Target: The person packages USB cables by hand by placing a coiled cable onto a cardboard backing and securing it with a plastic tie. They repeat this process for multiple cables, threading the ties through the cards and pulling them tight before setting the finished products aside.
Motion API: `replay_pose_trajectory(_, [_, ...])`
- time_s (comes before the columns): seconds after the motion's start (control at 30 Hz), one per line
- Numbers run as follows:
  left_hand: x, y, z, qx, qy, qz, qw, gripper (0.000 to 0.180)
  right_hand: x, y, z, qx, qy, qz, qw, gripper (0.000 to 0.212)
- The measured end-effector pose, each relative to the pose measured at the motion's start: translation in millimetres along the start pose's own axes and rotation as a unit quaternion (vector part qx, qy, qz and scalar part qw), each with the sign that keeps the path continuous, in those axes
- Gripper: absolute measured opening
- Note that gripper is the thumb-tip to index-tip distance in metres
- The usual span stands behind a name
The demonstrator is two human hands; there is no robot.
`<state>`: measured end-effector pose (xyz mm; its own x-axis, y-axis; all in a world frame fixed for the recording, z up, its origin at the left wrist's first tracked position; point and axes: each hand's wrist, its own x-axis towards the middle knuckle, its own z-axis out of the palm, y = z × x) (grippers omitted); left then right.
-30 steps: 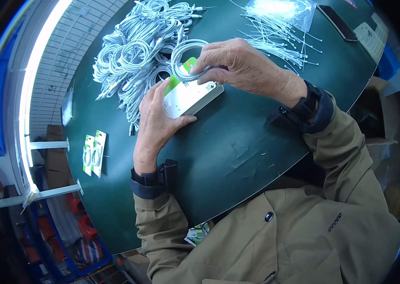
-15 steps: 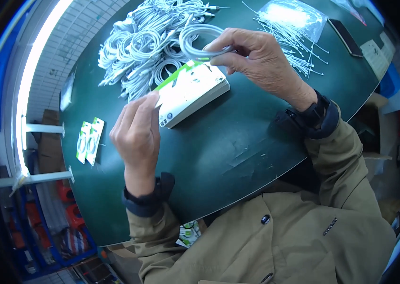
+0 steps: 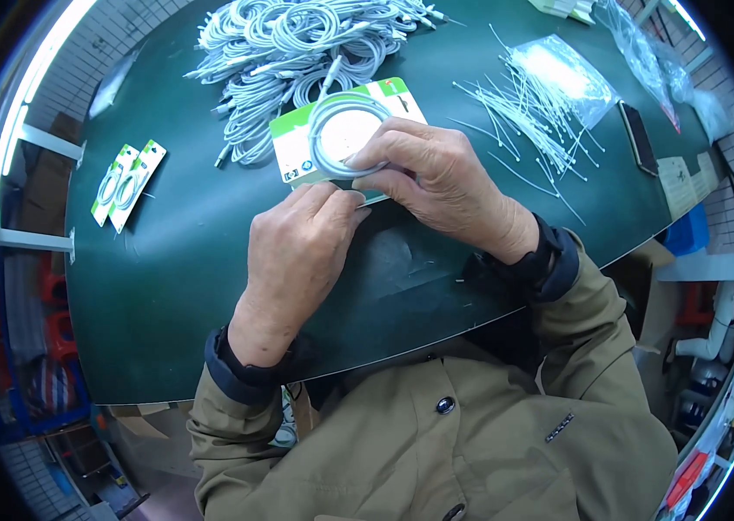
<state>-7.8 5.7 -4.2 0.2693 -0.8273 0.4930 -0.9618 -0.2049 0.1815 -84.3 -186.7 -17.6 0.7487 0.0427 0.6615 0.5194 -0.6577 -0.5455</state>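
Note:
A coil of white cable (image 3: 318, 143) lies against the front of a white and green packaging card (image 3: 291, 139). My right hand (image 3: 441, 178) is closed on the coil's right side, thumb and fingers pinching it. At the lower edge of the coil and card, my left hand (image 3: 302, 239) is closed with its fingertips pinched together. What those fingertips grip is hidden. Behind the card lies a large heap of similar coiled white cables (image 3: 254, 104). White cable ties (image 3: 532, 122) are spread to the right of my right hand.
Two carded cables (image 3: 128, 187) lie at the left of the dark green table (image 3: 167, 321). A clear plastic bag (image 3: 571, 74), a phone (image 3: 638, 139) and a paper sheet (image 3: 684, 184) lie at the right. A blue bin (image 3: 687, 233) stands beyond the right table edge.
My right hand has brought the coil down onto the front of the card. My left hand has moved right, from the card's left end to below the coil. The view has shifted.

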Motion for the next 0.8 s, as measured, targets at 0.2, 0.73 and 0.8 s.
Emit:
replay_pose_trajectory(0.2, [-4.0,-1.3,-3.0,-0.045,0.183,0.031,0.982,0.018,-0.3,2.7,2.4,-0.014,0.079,0.014,0.997,0.018])
replay_pose_trajectory(0.73, [-52.5,23.7,3.0,-0.802,0.064,-0.474,0.357,0.032,-7.2,-11.9,2.8,0.010,-0.029,-0.067,0.997,0.018])
replay_pose_trajectory(0.8, [-56.0,24.9,4.1,-0.814,0.076,-0.461,0.346,0.029,-5.2,-12.9,0.3,0.007,-0.051,-0.077,0.996,0.018])
